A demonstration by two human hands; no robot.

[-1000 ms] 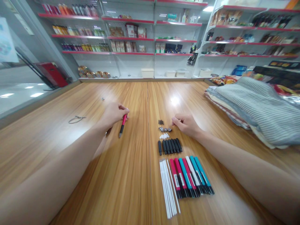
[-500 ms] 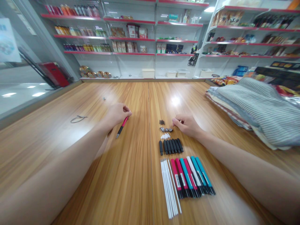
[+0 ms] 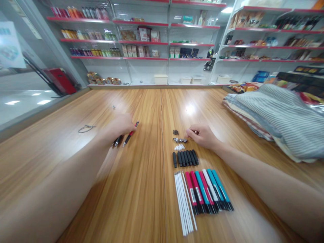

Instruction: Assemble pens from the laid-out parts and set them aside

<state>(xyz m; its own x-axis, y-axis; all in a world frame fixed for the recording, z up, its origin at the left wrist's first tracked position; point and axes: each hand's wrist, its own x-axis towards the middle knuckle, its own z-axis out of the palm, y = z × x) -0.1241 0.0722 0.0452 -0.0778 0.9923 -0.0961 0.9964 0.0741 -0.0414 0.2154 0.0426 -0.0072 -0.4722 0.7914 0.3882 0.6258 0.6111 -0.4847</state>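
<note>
At the far left, a pale poster [image 3: 11, 47] is hanging, its print too blurred for us to read, and a red trolley [image 3: 60, 81] is standing to its lower right. On the wooden table [image 3: 146, 185], we are seeing a thin dark loop [image 3: 86, 128], then a small silvery bit [image 3: 113, 107] farther back. Dark pens [image 3: 117, 141] are showing beneath our left hand [image 3: 124, 124], their tips pointing towards us. Its fingers are touching a red pen [image 3: 130, 134], which is slanting just right of the dark pens; we cannot tell whether they are grasping it or only resting there. Behind, packages [image 3: 134, 51] are standing on shelves, their lettering too small for us. Right of the table's seam, white refills [image 3: 182, 202] are lying side by side. Beyond them, black grips [image 3: 186, 158], small white pieces [image 3: 179, 147], silvery cone tips [image 3: 180, 139] and dark spring-like pieces [image 3: 175, 132] are forming rows. Red, teal and white barrels [image 3: 203, 189] are lying beside the refills, some carrying white labels [image 3: 192, 194] whose marks are staying illegible to us. Our right hand [image 3: 201, 134] is resting just beside the cone tips, fingers curling inward, thumb against the index finger; any contents are hidden. At the far right, striped cloths [image 3: 273, 111] are lying piled.
</note>
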